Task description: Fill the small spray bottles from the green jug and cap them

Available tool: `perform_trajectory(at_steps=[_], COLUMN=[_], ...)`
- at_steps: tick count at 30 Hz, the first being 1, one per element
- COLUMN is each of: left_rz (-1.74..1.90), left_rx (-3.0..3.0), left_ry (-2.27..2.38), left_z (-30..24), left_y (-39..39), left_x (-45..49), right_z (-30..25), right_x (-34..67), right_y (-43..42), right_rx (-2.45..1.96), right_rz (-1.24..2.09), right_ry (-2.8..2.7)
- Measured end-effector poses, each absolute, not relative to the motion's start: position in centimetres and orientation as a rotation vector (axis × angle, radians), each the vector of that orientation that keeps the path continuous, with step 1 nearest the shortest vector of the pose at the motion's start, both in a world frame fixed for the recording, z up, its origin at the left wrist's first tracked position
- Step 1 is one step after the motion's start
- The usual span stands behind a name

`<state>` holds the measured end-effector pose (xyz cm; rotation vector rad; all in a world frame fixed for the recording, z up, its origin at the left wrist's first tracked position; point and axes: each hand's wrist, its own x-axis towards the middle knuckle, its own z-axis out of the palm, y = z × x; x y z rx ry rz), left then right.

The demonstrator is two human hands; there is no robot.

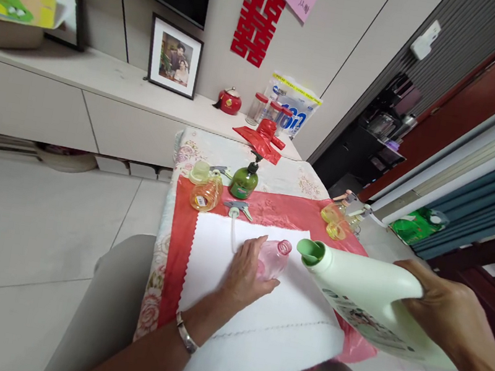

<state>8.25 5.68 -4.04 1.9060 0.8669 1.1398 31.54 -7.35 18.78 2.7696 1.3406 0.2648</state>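
My left hand (248, 273) is closed around a small clear pink bottle (274, 259), tilted to the right with its threaded neck uncapped. Gripped by its handle in my right hand (449, 305), a large pale green jug (364, 276) lies almost sideways in the air. Its green pouring spout (310, 250) points at the pink bottle's mouth, a small gap apart; no liquid shows between them. A grey spray head (236, 210) with a thin tube lies on the white cloth (264, 320) behind my left hand.
Behind the cloth stand a yellow bottle (207, 193) and a green pump bottle (244, 182). More yellow spray bottles (338, 219) are at the back right. A red plastic piece (261, 141), lidded jars (256, 109) and a framed photo (174, 58) are farther back.
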Motion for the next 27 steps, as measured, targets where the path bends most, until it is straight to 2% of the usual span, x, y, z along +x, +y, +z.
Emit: perform_trajectory(at_steps=[27], left_rz=[1.106], left_rx=[1.921], left_ry=[0.856], left_z=[-4.0], left_y=[5.7], left_x=[8.2], right_z=[20.1], right_x=[30.3], right_y=[-5.9], right_rx=[2.523], right_rz=[0.315], right_ry=[1.293])
